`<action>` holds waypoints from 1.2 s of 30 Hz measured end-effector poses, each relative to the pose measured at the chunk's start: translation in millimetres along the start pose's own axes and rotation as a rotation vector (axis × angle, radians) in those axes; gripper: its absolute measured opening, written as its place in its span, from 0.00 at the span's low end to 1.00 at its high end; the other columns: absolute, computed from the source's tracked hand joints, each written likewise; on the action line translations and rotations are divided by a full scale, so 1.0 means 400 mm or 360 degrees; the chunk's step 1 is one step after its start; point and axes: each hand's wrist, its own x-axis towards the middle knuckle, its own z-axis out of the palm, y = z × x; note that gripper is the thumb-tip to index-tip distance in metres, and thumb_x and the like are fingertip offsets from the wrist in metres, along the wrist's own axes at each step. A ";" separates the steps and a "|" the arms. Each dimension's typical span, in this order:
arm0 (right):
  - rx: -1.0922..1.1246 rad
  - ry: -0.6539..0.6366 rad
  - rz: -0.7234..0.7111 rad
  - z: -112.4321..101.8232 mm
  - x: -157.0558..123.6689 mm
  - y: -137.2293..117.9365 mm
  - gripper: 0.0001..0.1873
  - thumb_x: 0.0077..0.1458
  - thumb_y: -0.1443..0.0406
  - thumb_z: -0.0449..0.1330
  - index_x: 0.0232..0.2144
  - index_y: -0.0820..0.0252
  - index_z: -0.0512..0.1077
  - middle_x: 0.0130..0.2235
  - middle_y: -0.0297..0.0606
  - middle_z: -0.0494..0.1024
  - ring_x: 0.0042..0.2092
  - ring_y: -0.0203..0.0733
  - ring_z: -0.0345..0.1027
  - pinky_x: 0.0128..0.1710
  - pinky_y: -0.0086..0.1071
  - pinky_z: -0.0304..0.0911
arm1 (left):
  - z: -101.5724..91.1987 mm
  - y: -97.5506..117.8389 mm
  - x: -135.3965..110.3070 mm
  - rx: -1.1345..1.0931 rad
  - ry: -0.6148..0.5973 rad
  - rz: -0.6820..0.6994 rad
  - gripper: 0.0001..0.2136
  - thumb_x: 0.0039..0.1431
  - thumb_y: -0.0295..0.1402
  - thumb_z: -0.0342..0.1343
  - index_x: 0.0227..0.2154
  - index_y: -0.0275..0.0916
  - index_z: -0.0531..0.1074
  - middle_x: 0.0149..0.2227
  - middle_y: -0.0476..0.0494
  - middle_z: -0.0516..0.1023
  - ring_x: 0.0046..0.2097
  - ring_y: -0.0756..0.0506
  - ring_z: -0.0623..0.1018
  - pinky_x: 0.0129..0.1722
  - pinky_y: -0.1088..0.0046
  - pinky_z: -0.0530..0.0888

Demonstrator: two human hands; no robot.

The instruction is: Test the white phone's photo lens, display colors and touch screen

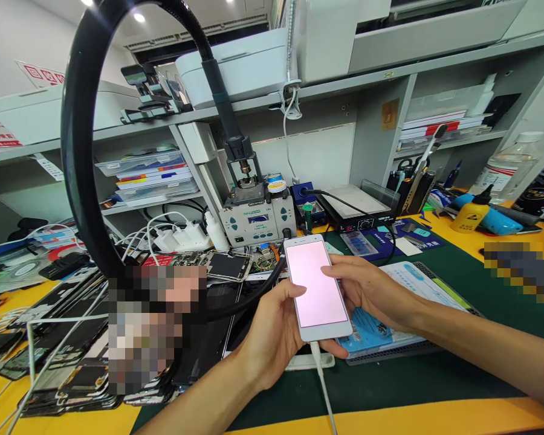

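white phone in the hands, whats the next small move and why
Perhaps a light tap on the white phone with the right hand: the lit screen looks blank and pinkish, a right-hand digit lies over its edge, and the left hand supports the phone.

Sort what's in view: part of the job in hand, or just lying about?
In use:
- phone, lit, held by left fingers and right fingers
- white cable, at its lower edge

Apparently lying about:
- yellow bottle
- clear bottle
- power strip
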 end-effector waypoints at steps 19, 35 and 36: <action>-0.0263 0.0048 0.0010 -0.003 -0.002 0.000 0.21 0.56 0.52 0.60 0.45 0.60 0.71 0.32 0.41 0.78 0.28 0.42 0.72 0.21 0.30 0.64 | 0.005 -0.004 -0.003 0.0265 0.0174 0.0033 0.18 0.59 0.30 0.51 0.52 0.36 0.67 0.38 0.39 0.74 0.40 0.37 0.79 0.29 0.60 0.80; -0.0232 0.0047 0.0011 -0.007 0.003 0.008 0.20 0.56 0.53 0.60 0.44 0.60 0.71 0.29 0.38 0.75 0.25 0.39 0.69 0.18 0.28 0.62 | 0.001 -0.001 0.002 0.0102 0.0090 -0.0022 0.19 0.62 0.32 0.45 0.54 0.34 0.66 0.42 0.34 0.76 0.41 0.37 0.79 0.32 0.59 0.79; -0.0227 0.0043 0.0013 -0.007 0.003 0.007 0.20 0.57 0.53 0.60 0.46 0.60 0.71 0.29 0.38 0.75 0.25 0.39 0.69 0.18 0.28 0.62 | 0.001 0.000 0.001 0.0080 0.0081 -0.0031 0.20 0.62 0.33 0.44 0.55 0.34 0.66 0.43 0.34 0.76 0.41 0.37 0.79 0.33 0.58 0.79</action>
